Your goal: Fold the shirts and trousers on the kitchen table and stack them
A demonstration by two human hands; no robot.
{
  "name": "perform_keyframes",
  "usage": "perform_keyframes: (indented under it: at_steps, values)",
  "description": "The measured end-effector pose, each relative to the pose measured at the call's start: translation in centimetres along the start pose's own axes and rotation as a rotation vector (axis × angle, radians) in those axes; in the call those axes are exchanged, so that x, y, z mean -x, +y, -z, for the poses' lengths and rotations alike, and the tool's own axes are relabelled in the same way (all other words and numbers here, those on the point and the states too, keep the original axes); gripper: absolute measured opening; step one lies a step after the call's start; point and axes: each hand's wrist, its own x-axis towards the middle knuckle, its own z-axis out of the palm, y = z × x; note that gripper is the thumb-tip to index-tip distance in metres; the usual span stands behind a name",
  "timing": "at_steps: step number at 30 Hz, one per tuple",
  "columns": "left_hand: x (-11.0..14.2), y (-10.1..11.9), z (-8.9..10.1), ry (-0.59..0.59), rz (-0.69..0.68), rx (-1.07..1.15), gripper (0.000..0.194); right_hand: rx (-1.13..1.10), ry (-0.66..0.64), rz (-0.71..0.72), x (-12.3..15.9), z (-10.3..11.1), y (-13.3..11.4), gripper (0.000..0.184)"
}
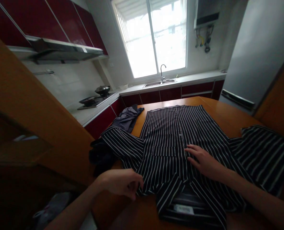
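Note:
A black-and-white striped shirt lies spread front side up, its collar toward me and its hem toward the window. One sleeve reaches out to the left, the other to the right. At the left shoulder edge, my left hand is closed, thumb and fingers pinching the cloth. My right hand rests on the shirt front beside the button line, fingers stretched out and holding nothing. A white label shows inside the collar.
Under the shirt is a wooden table. Dark crumpled clothes lie along its left edge. Beyond stand a counter with a sink, a stove with pans and, at right, a fridge. A wooden partition rises close on the left.

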Motion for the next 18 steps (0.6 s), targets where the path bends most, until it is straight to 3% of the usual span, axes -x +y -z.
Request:
perform_keyframes:
  at_steps: [2,4,6,9,11,15,18]
  values:
    - [-1.9,0.5,1.2,0.169,-0.095,0.008,0.018,0.02,-0.025,0.007,0.0,-0.6,-0.1,0.051]
    - [-5.0,0.7,2.0,0.439,-0.137,-0.05,0.028,0.048,-0.074,0.035,0.1,-1.3,-0.4,0.058]
    - [-8.6,0.1,2.2,0.63,-0.092,-0.161,0.042,0.079,-0.13,0.058,0.3,-1.7,-0.7,0.062]
    - [-13.1,-2.1,1.7,0.67,0.093,-0.323,0.057,0.126,-0.163,0.057,0.7,-1.9,-1.1,0.064]
    - [-14.7,-4.0,1.3,0.663,0.195,-0.366,0.061,0.15,-0.164,0.04,0.8,-1.9,-1.0,0.067]
    - [-15.2,-6.6,1.1,0.711,0.303,-0.385,0.064,0.164,-0.162,-0.011,0.6,-1.6,-0.3,0.072]
    - [-14.4,-6.0,1.3,0.735,0.366,-0.363,0.067,0.159,-0.139,-0.065,0.1,-1.2,0.3,0.064]
